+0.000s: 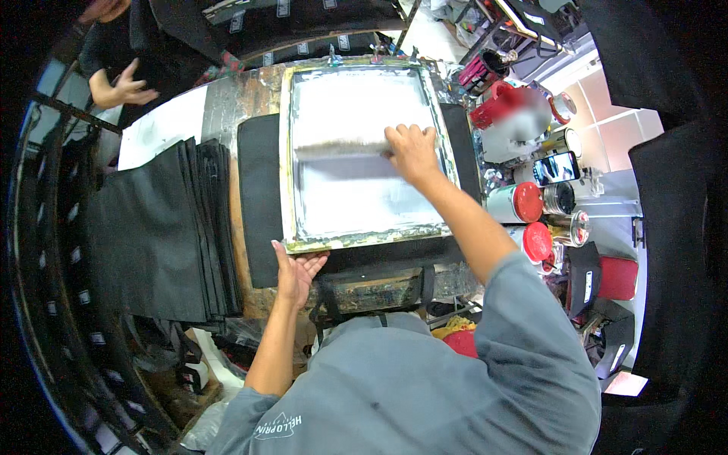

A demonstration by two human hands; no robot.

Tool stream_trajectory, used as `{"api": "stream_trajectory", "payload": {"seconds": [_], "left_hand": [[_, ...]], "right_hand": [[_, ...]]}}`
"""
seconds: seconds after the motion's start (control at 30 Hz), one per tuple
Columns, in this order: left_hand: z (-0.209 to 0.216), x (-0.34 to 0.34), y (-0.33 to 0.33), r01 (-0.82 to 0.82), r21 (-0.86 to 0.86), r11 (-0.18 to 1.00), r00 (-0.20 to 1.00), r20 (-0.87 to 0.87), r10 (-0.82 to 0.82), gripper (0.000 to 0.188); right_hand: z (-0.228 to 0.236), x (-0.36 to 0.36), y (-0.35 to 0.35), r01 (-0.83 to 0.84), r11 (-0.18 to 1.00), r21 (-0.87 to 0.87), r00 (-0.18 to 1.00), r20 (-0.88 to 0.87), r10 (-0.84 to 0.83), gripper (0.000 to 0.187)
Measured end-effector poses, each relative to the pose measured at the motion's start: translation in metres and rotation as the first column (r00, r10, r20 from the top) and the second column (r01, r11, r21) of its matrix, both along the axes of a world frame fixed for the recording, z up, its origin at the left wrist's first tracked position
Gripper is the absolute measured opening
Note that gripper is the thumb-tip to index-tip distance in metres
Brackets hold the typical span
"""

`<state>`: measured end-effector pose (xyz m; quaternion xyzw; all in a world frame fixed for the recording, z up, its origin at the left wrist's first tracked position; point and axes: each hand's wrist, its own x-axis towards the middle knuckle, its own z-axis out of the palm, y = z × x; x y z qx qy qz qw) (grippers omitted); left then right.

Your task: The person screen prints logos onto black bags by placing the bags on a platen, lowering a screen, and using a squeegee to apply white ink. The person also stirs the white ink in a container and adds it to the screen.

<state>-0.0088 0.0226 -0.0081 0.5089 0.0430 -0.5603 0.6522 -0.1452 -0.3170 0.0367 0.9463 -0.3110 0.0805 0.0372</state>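
A screen printing frame with a pale mesh lies on a dark fabric bag on the worktable. My right hand is closed round the right end of a squeegee, which spans the mesh from left to right and is blurred. White ink covers much of the mesh. At the frame's near left corner is my left hand, palm up and open, its thumb and fingers apart, touching the near edge. Its fingertips are partly hidden at the edge.
A stack of black fabric bags lies left of the frame. Red-lidded tubs, jars and a phone with a lit screen crowd the right side. Another person's hand shows at the far left. Clamps stand behind the frame.
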Motion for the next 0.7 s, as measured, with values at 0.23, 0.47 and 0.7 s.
{"api": "stream_trajectory", "payload": {"seconds": [0.23,0.47,0.7], "left_hand": [[0.060,0.051,-0.042,0.400,0.668,0.628,0.597,0.330,-0.731,0.066],[0.032,0.104,-0.252,0.057,0.263,0.963,-0.655,0.738,-0.163,0.053],[-0.011,0.091,-0.232,0.016,0.405,0.914,-0.653,0.697,-0.297,0.039]], "right_hand": [[0.002,0.043,-0.090,-0.030,0.983,0.182,0.989,-0.134,0.055,0.050],[-0.042,0.044,-0.076,0.002,0.998,-0.065,0.998,0.069,0.002,0.040],[-0.045,0.016,-0.037,-0.056,0.996,-0.069,0.997,0.048,0.059,0.025]]}}
